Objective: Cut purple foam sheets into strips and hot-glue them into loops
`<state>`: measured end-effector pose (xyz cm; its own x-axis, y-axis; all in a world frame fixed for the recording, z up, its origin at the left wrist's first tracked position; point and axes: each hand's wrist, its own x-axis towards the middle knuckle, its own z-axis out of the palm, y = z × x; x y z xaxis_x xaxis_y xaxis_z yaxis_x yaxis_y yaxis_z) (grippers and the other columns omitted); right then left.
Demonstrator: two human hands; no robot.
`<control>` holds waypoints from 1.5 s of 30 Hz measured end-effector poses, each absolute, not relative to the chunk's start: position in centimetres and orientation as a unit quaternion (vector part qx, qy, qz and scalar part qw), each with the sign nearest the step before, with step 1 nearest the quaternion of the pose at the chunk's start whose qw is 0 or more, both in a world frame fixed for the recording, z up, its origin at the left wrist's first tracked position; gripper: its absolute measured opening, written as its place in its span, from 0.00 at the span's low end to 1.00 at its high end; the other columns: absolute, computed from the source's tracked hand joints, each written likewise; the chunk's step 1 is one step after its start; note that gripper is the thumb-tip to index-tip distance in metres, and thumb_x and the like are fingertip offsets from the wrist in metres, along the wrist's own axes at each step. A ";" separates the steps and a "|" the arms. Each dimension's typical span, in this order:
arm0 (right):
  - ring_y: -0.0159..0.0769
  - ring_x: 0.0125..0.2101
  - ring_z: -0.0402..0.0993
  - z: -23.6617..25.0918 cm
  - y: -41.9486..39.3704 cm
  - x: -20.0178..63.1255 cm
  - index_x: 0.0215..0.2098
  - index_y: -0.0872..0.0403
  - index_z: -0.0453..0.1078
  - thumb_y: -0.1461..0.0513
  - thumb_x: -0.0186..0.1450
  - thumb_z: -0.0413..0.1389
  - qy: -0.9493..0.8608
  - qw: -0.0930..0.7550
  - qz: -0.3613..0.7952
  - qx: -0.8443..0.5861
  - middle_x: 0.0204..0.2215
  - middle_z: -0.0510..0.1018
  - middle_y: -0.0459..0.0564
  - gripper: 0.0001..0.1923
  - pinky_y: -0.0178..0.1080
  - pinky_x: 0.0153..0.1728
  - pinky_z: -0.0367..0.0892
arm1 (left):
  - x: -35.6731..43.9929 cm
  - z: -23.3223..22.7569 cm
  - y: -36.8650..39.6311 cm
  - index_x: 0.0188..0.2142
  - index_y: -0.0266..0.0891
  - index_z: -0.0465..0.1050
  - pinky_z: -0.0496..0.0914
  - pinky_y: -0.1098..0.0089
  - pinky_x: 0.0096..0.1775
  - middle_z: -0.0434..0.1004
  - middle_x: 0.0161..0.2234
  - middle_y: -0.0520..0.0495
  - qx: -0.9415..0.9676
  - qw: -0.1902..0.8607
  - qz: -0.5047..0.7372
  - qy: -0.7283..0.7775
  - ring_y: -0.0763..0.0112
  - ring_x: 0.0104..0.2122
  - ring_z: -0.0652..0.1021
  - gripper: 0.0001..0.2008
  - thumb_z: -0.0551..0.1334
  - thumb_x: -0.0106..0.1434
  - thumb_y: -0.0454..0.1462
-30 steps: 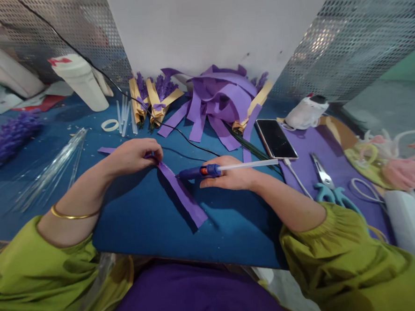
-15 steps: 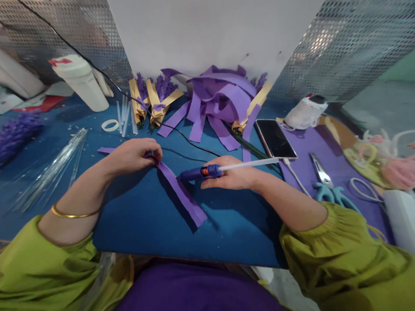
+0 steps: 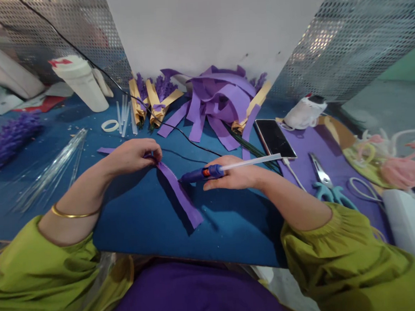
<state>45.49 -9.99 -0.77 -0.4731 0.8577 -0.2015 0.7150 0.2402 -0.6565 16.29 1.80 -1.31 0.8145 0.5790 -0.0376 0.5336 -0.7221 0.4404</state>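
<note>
Strip [image 3: 176, 190] of purple lies slantwise on our blue table [image 3: 134, 225]; our left hand [image 3: 132, 155] pinches its far end to keep it flat, while our right hand [image 3: 235, 177], fingers curled, grips the glue gun [image 3: 203, 174], nozzle at the strip.

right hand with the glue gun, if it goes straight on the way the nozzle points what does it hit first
Most likely the purple paper strip, just past the glue gun nozzle in the right hand; depth is uncertain.
</note>
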 end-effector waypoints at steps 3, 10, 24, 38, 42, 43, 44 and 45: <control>0.31 0.25 0.63 -0.8 -10.1 45.5 0.25 0.52 0.67 0.47 0.59 0.64 -0.782 0.098 0.354 -0.503 0.21 0.69 0.41 0.19 0.36 0.27 0.54 | 16.3 -1.2 1.7 0.33 0.40 0.75 0.68 0.70 0.39 0.78 0.36 0.47 0.924 0.226 0.048 0.304 0.67 0.37 0.77 0.08 0.58 0.56 0.36; 0.30 0.23 0.58 -0.7 -10.1 45.7 0.26 0.52 0.65 0.48 0.59 0.62 -0.765 0.148 0.379 -0.500 0.20 0.65 0.40 0.19 0.36 0.27 0.54 | 16.3 -1.2 1.8 0.36 0.40 0.74 0.68 0.69 0.39 0.79 0.38 0.46 0.927 0.203 0.026 0.315 0.65 0.38 0.77 0.08 0.58 0.59 0.38; 0.46 0.38 0.70 -2.6 -8.2 47.3 0.44 0.59 0.67 0.65 0.62 0.51 -0.845 0.090 -0.048 -0.524 0.39 0.73 0.59 0.12 0.44 0.40 0.61 | 16.1 -0.9 1.5 0.45 0.40 0.75 0.67 0.70 0.36 0.80 0.39 0.47 0.889 0.275 -0.029 0.364 0.66 0.36 0.77 0.18 0.59 0.62 0.48; 0.53 0.54 0.72 -3.0 -7.6 49.3 0.56 0.66 0.69 0.72 0.59 0.50 -0.821 0.029 -0.038 -0.569 0.55 0.73 0.67 0.26 0.48 0.55 0.66 | 16.8 1.3 -0.4 0.36 0.39 0.77 0.64 0.72 0.33 0.78 0.31 0.49 0.903 0.232 0.072 0.355 0.71 0.30 0.74 0.12 0.59 0.60 0.43; 0.55 0.61 0.67 -3.4 -7.9 48.9 0.63 0.72 0.62 0.73 0.61 0.47 -0.806 0.015 -0.029 -0.591 0.61 0.68 0.72 0.31 0.49 0.60 0.63 | 16.9 1.9 -1.3 0.35 0.38 0.76 0.65 0.72 0.33 0.78 0.31 0.48 0.899 0.252 0.131 0.332 0.70 0.30 0.75 0.12 0.60 0.61 0.44; 0.56 0.63 0.64 -3.5 -8.0 48.8 0.64 0.73 0.60 0.74 0.62 0.47 -0.802 0.014 -0.030 -0.596 0.62 0.66 0.73 0.32 0.50 0.62 0.61 | 16.9 1.9 -1.4 0.35 0.38 0.76 0.65 0.72 0.33 0.78 0.30 0.48 0.899 0.256 0.137 0.327 0.71 0.30 0.75 0.12 0.60 0.62 0.44; 0.56 0.64 0.62 -3.5 -8.1 48.6 0.65 0.74 0.58 0.74 0.62 0.46 -0.800 0.018 -0.030 -0.599 0.63 0.65 0.74 0.32 0.51 0.63 0.60 | 16.9 1.9 -1.5 0.35 0.38 0.76 0.65 0.73 0.33 0.78 0.30 0.48 0.899 0.259 0.140 0.324 0.71 0.30 0.75 0.12 0.60 0.62 0.44; 0.57 0.65 0.61 -3.4 -8.2 48.4 0.65 0.74 0.58 0.74 0.61 0.47 -0.800 0.029 -0.028 -0.598 0.64 0.63 0.74 0.33 0.52 0.64 0.59 | 17.0 1.9 -1.6 0.35 0.38 0.76 0.65 0.73 0.32 0.78 0.30 0.48 0.900 0.259 0.140 0.321 0.71 0.29 0.74 0.12 0.60 0.62 0.44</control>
